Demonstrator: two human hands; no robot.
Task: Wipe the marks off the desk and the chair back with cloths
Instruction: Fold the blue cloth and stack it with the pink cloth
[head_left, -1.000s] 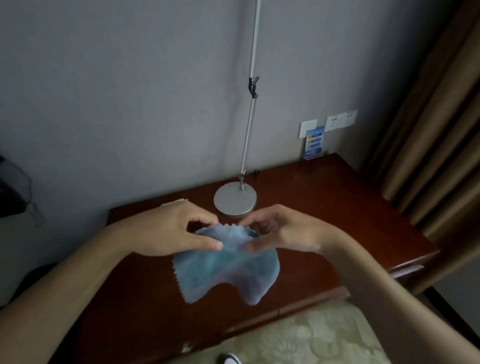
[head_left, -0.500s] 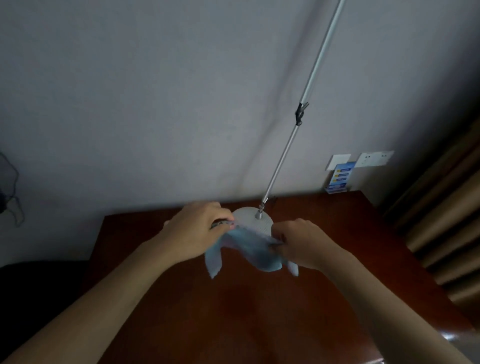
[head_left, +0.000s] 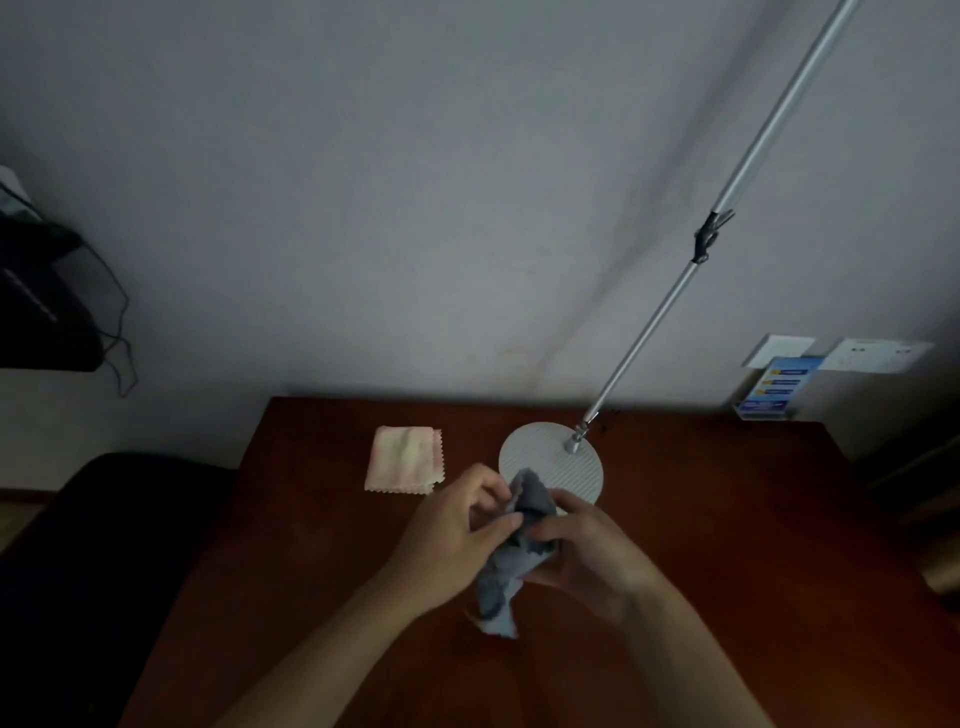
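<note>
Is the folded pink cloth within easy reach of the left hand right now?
Probably yes: the pink cloth lies unobstructed just beyond the left hand, but that hand is pinching the blue cloth.

Dark red-brown wooden tabletop (head_left: 727, 519) cut off at bottom edge. Crumpled blue-grey cloth (head_left: 501, 582) partly hidden between fingers. Silver metal lamp pole (head_left: 670, 296) exits top edge.

Head view (dim, perhaps tilted) overlooks desk (head_left: 727, 519).
</note>
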